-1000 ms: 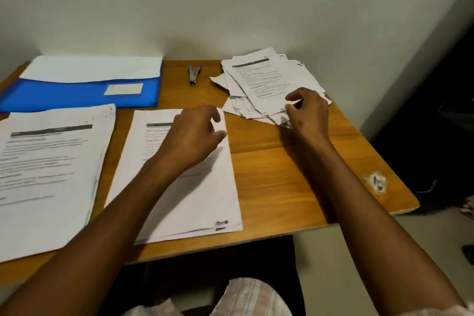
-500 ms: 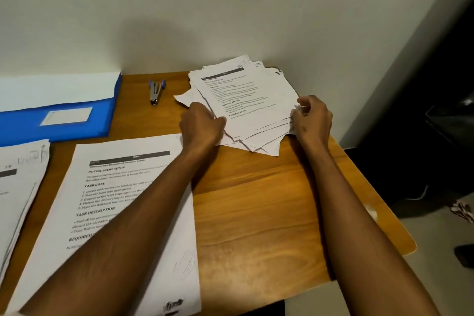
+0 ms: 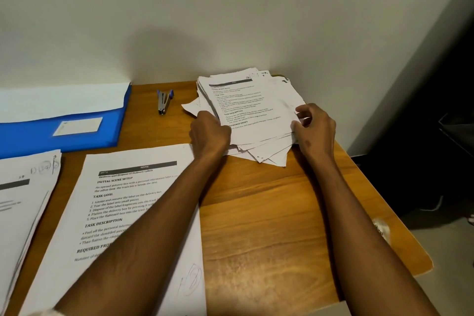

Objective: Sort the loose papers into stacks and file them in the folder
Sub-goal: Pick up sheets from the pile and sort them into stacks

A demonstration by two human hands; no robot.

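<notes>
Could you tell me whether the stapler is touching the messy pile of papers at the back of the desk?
Apart. The head view shows a strip of bare wood between the stapler and the nearest sheet of the messy pile.

Your desk [image 3: 269, 226] is wood, warm orange-brown with visible grain and a smooth, slightly satin finish that catches some light. The messy pile [image 3: 251, 110] is plain matt white printer paper, edges a bit ragged and dog-eared, black print on top. Same matt paper for the middle stack [image 3: 123, 208] and the left stack [image 3: 23, 200], both with pen scribbles. The folder [image 3: 64, 133] looks like blue plastic, smooth and fairly glossy, with a pale label stuck on. The stapler [image 3: 164, 101] is shiny metal with blue plastic bits. The wall [image 3: 230, 13] is matt painted.
</notes>
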